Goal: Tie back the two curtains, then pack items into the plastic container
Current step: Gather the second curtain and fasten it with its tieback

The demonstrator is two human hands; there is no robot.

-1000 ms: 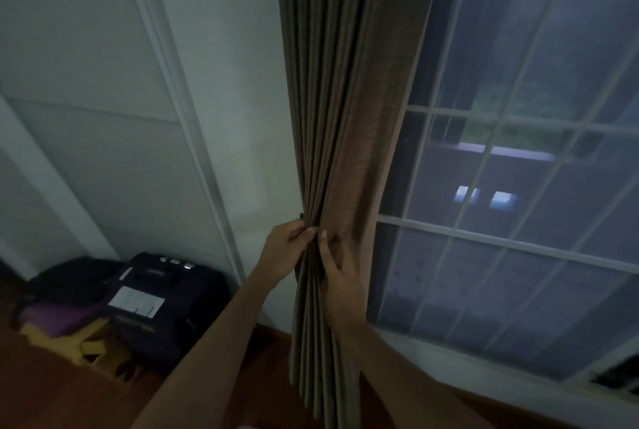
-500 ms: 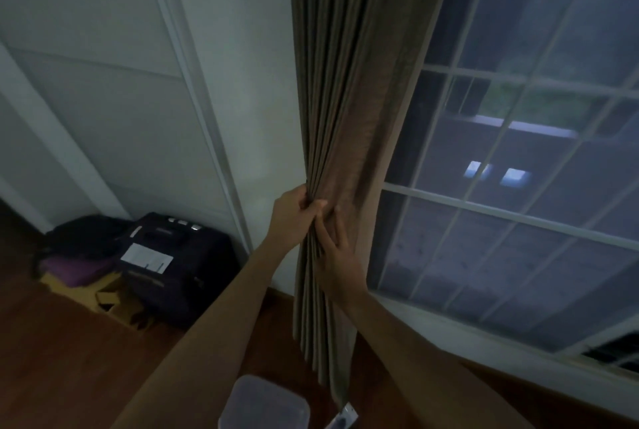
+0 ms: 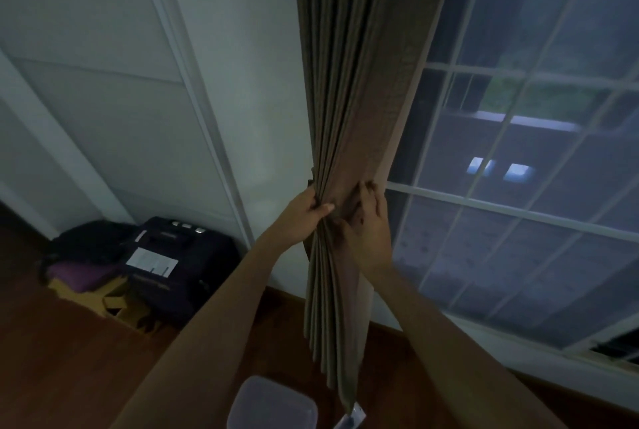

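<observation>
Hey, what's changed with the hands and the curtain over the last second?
The right hand slid from the front of the pleated brown curtain to its window-side edge, fingers now reaching behind the bundle. The view dipped, bringing a translucent plastic container on the floor into sight. The left hand still pinches the gathered pleats; the dark suitcase stayed put.

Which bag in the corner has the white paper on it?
The big dark suitcase nearest the wall carries the white paper. The black bag left of it has none.

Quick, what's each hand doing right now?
Left hand: closed, gripping the bunched curtain.
Right hand: fingers pressed on the curtain; whether it grips cannot be told.
</observation>
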